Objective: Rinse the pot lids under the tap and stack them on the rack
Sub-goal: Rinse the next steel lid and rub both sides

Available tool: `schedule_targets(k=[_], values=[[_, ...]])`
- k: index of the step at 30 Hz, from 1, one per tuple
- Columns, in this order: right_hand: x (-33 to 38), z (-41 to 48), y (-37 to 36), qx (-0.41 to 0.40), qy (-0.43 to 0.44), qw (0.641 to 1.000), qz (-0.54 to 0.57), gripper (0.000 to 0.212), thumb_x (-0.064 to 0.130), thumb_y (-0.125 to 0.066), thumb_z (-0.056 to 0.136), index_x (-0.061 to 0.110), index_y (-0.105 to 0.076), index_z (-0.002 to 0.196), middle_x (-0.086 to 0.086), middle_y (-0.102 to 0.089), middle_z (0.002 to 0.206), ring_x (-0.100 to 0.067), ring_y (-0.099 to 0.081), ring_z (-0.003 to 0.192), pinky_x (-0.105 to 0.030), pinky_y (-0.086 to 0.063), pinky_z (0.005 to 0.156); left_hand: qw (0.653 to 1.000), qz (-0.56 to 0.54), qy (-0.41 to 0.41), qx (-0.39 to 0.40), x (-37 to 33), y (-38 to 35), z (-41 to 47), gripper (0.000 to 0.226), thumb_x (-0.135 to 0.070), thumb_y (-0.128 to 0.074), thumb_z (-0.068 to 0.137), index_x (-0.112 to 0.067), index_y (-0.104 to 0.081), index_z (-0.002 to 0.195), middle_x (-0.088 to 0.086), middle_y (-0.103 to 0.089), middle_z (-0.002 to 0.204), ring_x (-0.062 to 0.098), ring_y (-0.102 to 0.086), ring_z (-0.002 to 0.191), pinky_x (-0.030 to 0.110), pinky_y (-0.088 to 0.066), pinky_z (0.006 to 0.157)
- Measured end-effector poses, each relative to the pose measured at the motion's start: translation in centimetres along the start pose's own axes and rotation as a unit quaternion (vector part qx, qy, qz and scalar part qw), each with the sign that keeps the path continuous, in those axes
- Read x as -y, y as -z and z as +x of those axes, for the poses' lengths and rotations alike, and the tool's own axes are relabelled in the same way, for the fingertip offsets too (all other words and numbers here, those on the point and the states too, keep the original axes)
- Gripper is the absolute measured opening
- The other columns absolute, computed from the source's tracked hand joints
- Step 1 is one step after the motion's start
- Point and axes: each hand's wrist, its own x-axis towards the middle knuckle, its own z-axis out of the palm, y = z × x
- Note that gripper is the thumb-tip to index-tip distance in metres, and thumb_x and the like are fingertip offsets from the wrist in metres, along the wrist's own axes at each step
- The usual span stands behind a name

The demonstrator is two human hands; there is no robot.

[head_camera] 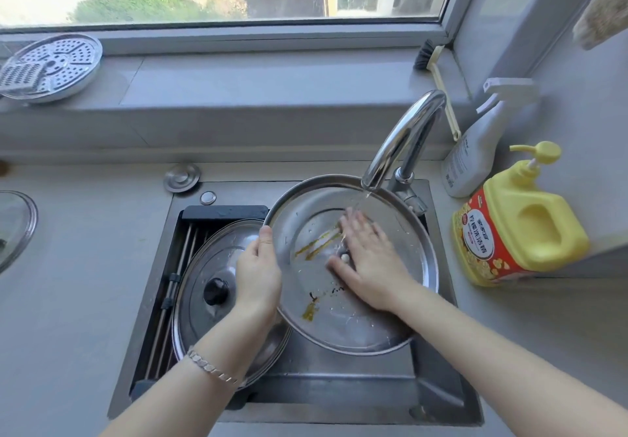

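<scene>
Now left hand point(259, 271) grips the steel lid's point(401, 232) rim, flat right hand point(368, 260) pressing inside.

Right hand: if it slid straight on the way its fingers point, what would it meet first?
Probably the far rim of the steel lid that the right hand lies flat on, just left of the tap spout; depth is hard to judge.

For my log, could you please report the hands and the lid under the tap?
Left hand grips steel lid rim. Right hand flat inside it, under tap. Yellow streaks on it. Knobbed lid lies on rack.
</scene>
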Motion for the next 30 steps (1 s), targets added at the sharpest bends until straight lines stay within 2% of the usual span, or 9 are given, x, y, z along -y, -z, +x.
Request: schedule_targets(k=[2, 6, 11, 13, 16, 20, 24, 26, 30], values=[[0.3, 0.1, 0.6, -0.006, -0.012, 1.000, -0.001, 0.089, 0.068, 0.000, 0.078, 0.015, 0.005, 0.149, 0.005, 0.021, 0.149, -0.010, 0.018, 0.141, -0.024, 0.018, 0.111, 1.000, -0.006, -0.011, -0.005, -0.2, 0.1, -0.3, 0.042, -0.041, -0.034, 0.098, -0.006, -0.051, 0.081, 0.010, -0.044, 0.075, 0.017, -0.038, 0.067, 0.030, -0.030, 0.056], [3.7, -1.7, -0.6, -0.010, 0.184, 0.981, -0.062, 0.077, 0.060, -0.004, 0.092, 0.008, -0.025, 0.145, -0.007, -0.021, 0.152, -0.021, -0.019, 0.140, -0.032, -0.002, 0.113, 0.999, -0.015, -0.032, -0.006, -0.8, -0.6, -0.5, 0.042, -0.037, -0.034, 0.099, -0.005, -0.048, 0.076, 0.010, -0.041, 0.068, 0.018, -0.038, 0.065, 0.019, -0.033, 0.052], [0.4, 0.4, 1.1, -0.063, -0.023, 0.998, -0.005, 0.088, 0.067, 0.004, 0.076, 0.017, 0.004, 0.148, 0.005, 0.014, 0.153, -0.008, 0.016, 0.141, -0.028, 0.012, 0.114, 0.999, -0.034, -0.027, 0.010, -0.6, -0.5, -0.8, 0.041, -0.040, -0.033, 0.099, -0.008, -0.053, 0.083, 0.010, -0.046, 0.074, 0.019, -0.042, 0.070, 0.031, -0.036, 0.062], [2.5, -0.1, 0.7, -0.038, 0.036, 0.999, -0.006, 0.084, 0.061, -0.003, 0.079, 0.014, -0.002, 0.149, 0.003, 0.013, 0.151, -0.008, 0.017, 0.137, -0.031, 0.010, 0.116, 0.999, -0.032, -0.022, 0.008, -0.7, -0.7, -0.9, 0.041, -0.037, -0.034, 0.099, -0.006, -0.051, 0.079, 0.010, -0.044, 0.069, 0.019, -0.041, 0.066, 0.023, -0.037, 0.057], [3.7, -1.5, -0.6, -0.017, 0.178, 0.983, -0.036, 0.072, 0.059, -0.012, 0.092, 0.014, -0.019, 0.148, 0.002, -0.006, 0.151, -0.018, -0.007, 0.142, -0.032, -0.001, 0.114, 0.999, -0.030, -0.012, 0.015, -0.7, -0.8, -1.4, 0.040, -0.031, -0.034, 0.101, -0.011, -0.048, 0.068, 0.001, -0.047, 0.065, 0.012, -0.041, 0.059, 0.005, -0.035, 0.046], [0.4, 0.3, 0.6, -0.036, -0.024, 0.999, -0.009, 0.080, 0.065, -0.003, 0.082, 0.020, 0.001, 0.149, 0.010, 0.014, 0.152, -0.011, 0.008, 0.145, -0.026, 0.013, 0.113, 1.000, -0.018, -0.002, 0.025, -0.2, -0.8, -1.7, 0.039, -0.035, -0.032, 0.101, -0.011, -0.047, 0.074, 0.002, -0.045, 0.068, 0.015, -0.040, 0.063, 0.011, -0.034, 0.048], [4.1, 0.0, -0.5, -0.015, 0.103, 0.995, 0.007, 0.077, 0.052, -0.003, 0.082, 0.013, -0.005, 0.149, 0.003, 0.008, 0.153, -0.013, 0.012, 0.142, -0.028, 0.011, 0.115, 0.999, -0.025, 0.011, 0.041, -0.4, -1.7, -2.1, 0.031, -0.034, -0.033, 0.100, -0.017, -0.053, 0.084, -0.002, -0.056, 0.078, 0.015, -0.051, 0.078, 0.027, -0.040, 0.068], [4.6, 0.2, -0.6, -0.003, 0.155, 0.988, 0.005, 0.071, 0.049, -0.008, 0.086, 0.016, -0.009, 0.149, 0.002, -0.001, 0.155, -0.008, 0.009, 0.140, -0.026, 0.010, 0.115, 0.998, -0.041, 0.016, 0.049, -0.4, -1.6, -2.1, 0.026, -0.031, -0.033, 0.101, -0.023, -0.054, 0.090, -0.007, -0.059, 0.080, 0.012, -0.055, 0.082, 0.024, -0.041, 0.073], [1.2, 2.5, 0.6, -0.013, 0.001, 1.000, -0.022, 0.070, 0.058, -0.009, 0.088, 0.025, -0.001, 0.149, 0.006, 0.006, 0.157, -0.013, 0.009, 0.145, -0.028, 0.009, 0.114, 0.998, 0.007, 0.030, 0.046, 0.0, -0.7, -2.1, 0.035, -0.039, -0.031, 0.100, -0.012, -0.048, 0.083, 0.009, -0.044, 0.075, 0.018, -0.040, 0.065, 0.029, -0.031, 0.057]])
